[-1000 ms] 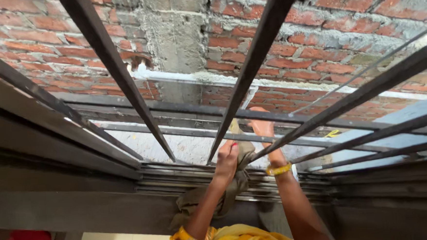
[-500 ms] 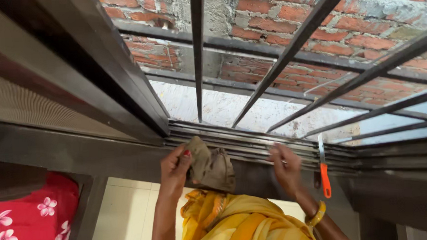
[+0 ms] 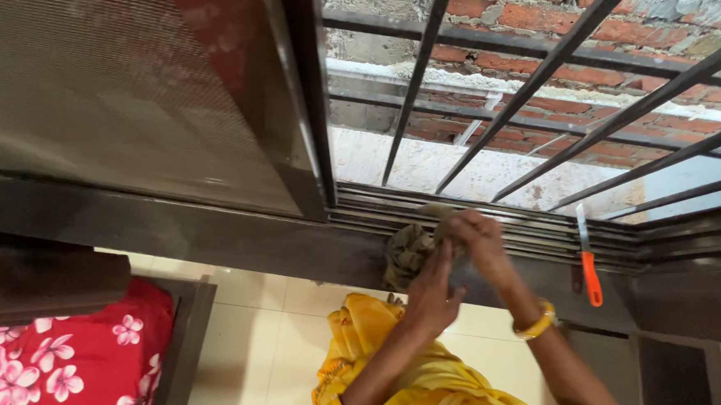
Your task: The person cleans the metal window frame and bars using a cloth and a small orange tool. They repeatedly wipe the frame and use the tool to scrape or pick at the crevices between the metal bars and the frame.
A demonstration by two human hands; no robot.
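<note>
Bedsheet: a red floral bedsheet (image 3: pixel 52 366) fills the lower left corner, beside the pale floor tiles (image 3: pixel 244 332).
Mesh shutter: a sliding mesh shutter (image 3: pixel 124 91) covers the left part of the window, its dark frame ending at the window track (image 3: pixel 526 227).
Rag: a crumpled brown rag (image 3: pixel 408 249) sits bunched against the inner edge of the track, near its middle.
Left hand: the left hand (image 3: pixel 431 293) presses up against the rag from below, fingers partly curled on it.
Right hand: the right hand (image 3: pixel 477 237) is closed over the rag's top on the track; a yellow bangle (image 3: pixel 535 323) circles the wrist.
Tool: an orange-handled scraper (image 3: pixel 590 268) lies across the track's right end.
Grille: dark window bars (image 3: pixel 550 61) stand before a brick wall (image 3: pixel 663 14).
</note>
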